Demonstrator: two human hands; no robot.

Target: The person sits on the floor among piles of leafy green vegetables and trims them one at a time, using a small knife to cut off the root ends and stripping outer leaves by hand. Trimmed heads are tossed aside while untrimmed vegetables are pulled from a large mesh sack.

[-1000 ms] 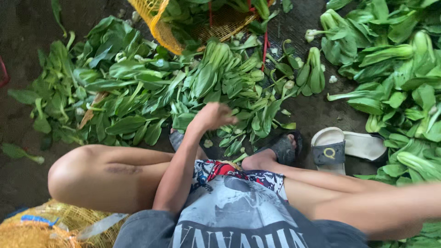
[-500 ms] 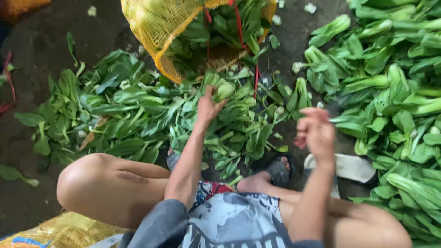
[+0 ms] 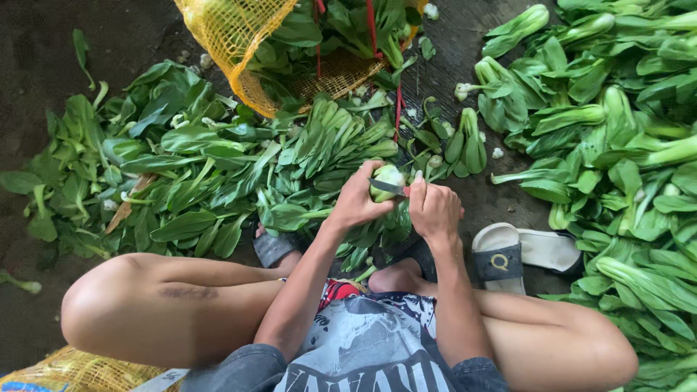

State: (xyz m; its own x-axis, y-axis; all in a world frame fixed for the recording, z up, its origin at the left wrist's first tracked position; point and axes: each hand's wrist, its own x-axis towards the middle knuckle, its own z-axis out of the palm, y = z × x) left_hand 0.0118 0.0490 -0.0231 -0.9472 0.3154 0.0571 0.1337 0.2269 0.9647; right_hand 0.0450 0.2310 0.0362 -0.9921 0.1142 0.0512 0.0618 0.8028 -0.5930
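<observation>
Taking the yellow net bag at the top as the landmark, a loose pile of green leaves and stalks lies below it and to its left on the dark ground; these heads look mixed and untidy, so I judge they are not yet trimmed, though I cannot be sure. The bag itself is open and more greens show inside it, with red cords across its mouth, so it seems that some stock is left there. Straight below the bag, the left hand is closed around one head of bok choy, pale base up, in front of the person's knees. Just beside it, the right hand is closed around a small knife, and the blade lies across the base of that head. So the work seems in the middle: one head is being cut now. To the right of the bag, well apart, a second heap of greens lies more orderly, perhaps the finished ones. A white sandal rests below this heap.
</observation>
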